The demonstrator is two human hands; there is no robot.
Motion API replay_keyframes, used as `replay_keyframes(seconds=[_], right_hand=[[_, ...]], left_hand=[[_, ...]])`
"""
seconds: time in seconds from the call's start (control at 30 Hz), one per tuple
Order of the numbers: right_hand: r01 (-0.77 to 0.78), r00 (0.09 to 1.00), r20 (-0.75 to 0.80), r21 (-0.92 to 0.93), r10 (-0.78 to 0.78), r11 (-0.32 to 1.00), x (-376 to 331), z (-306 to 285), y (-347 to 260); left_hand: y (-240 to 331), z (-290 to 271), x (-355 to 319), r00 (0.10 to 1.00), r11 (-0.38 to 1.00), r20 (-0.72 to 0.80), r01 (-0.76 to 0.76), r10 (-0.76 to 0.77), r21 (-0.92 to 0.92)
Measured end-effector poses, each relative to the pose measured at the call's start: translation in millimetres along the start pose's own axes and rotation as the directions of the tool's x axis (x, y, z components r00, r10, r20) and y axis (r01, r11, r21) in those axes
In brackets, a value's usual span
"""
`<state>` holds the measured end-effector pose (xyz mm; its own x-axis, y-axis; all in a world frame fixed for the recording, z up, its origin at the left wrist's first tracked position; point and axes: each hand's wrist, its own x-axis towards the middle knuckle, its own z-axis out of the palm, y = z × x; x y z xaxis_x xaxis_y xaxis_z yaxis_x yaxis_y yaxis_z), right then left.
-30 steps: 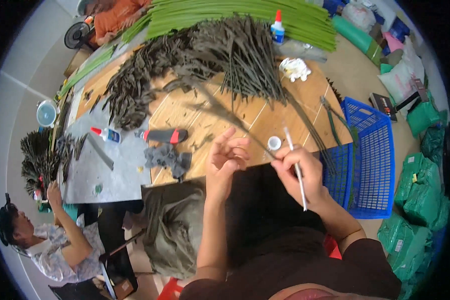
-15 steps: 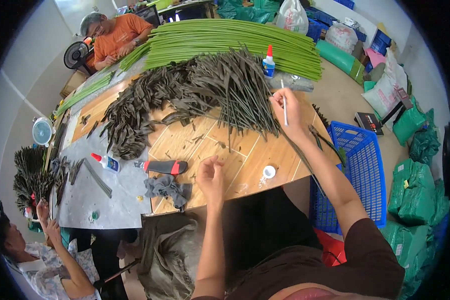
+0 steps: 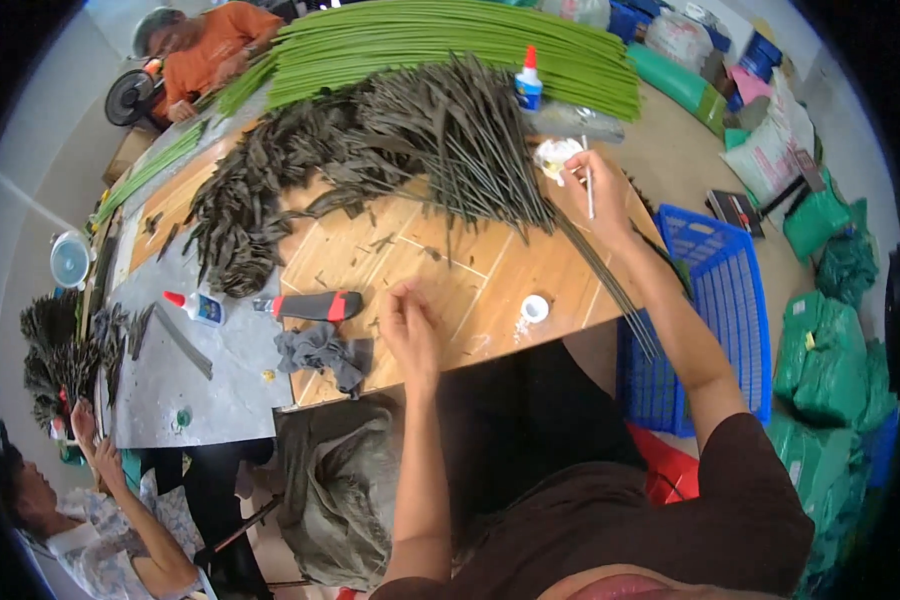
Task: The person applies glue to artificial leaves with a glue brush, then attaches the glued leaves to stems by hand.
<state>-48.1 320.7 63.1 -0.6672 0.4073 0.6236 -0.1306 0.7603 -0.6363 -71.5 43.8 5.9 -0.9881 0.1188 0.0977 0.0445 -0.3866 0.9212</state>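
Observation:
My right hand (image 3: 602,200) pinches a thin white stick (image 3: 590,188) upright, just beside a dish of white paste (image 3: 554,152). My left hand (image 3: 410,328) hovers over the table's near part, its fingers curled together; whatever they may hold is too small to make out. Beyond both hands lies a big heap of dark, leafy stems (image 3: 480,150). A few long dark stems (image 3: 610,285) run past my right forearm and over the table edge. Between my hands stands a small white cup (image 3: 535,308) with white crumbs beside it.
Left of my left hand lie a red-and-black utility knife (image 3: 315,306), a grey cloth (image 3: 322,352) and a glue bottle (image 3: 198,308). Another glue bottle (image 3: 529,82) stands near long green stems (image 3: 450,55). A blue basket (image 3: 715,300) sits right. Two people work at left.
My right hand has shifted right with the stick, uncovering the dish of white paste. My left hand stays curled in nearly the same place. The whole view has tilted slightly downward.

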Motion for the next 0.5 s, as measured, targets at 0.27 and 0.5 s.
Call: replay_keyframes(seconds=[0.27,0.5], right_hand=[[-0.197,0.969,-0.161,-0.028,0.19,0.98,-41,-109,35],[-0.249,0.935,-0.27,-0.039,0.23,0.968,-68,-142,15]], left_hand=[[-8,9,-7,0.993,0.983,-0.053,-0.096,0.106,0.155],[-20,7,-10,0.984,0.956,-0.038,-0.16,0.174,0.247]])
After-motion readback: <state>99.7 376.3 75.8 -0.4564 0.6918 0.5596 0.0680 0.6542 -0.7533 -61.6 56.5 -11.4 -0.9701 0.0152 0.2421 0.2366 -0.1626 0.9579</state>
